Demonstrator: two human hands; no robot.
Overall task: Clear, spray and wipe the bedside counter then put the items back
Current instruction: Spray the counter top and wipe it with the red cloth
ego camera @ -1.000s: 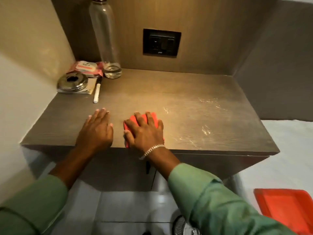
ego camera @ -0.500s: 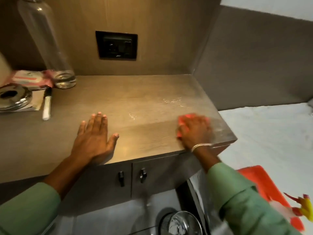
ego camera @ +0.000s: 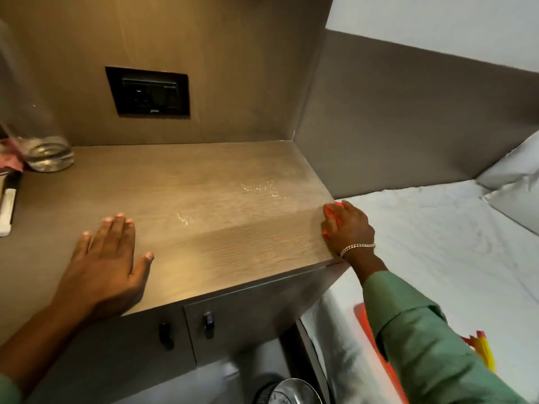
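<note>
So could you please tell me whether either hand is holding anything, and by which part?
The right hand presses a red cloth from above at the counter's right edge. The left hand lies flat, holding nothing.

The middle of the worktop (ego camera: 204, 199) lies bare between the left hand (ego camera: 108, 263), flat near the front edge, and the right hand (ego camera: 348, 228) at the right edge. A clear bottle (ego camera: 35, 118) and a white marker (ego camera: 7, 211) crowd the far left. Walls close the back and right rear; the bed (ego camera: 437, 243) adjoins the right side.
</note>
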